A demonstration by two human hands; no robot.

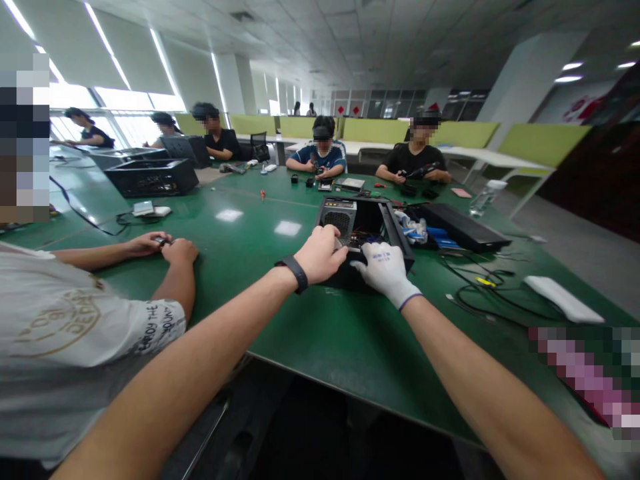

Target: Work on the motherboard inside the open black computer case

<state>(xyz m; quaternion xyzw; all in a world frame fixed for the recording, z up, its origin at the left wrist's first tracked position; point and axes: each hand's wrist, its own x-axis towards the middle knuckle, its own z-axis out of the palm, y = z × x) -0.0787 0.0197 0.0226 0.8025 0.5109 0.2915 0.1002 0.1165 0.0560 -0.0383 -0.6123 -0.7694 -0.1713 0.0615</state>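
Note:
An open black computer case [399, 230] lies on the green table before me, a grey power supply unit [340, 217] at its upper left and loose wires inside. My left hand [323, 255], bare with a dark wristband, is at the near side of the case. Its fingers are curled and closed around something small with a pale edge, mostly hidden. My right hand [387, 270], in a white glove, grips the near right rim of the case, thumb toward the left hand and fingers bent over the edge.
Right of the case lie a black panel [457, 225], black cables [473, 287], a white bar-shaped object [565, 299] and a clear bottle [487, 197]. At left, a co-worker's hands [167, 247] hold something small. Another black case [153, 179] stands farther back. Several people sit across the table [260, 267].

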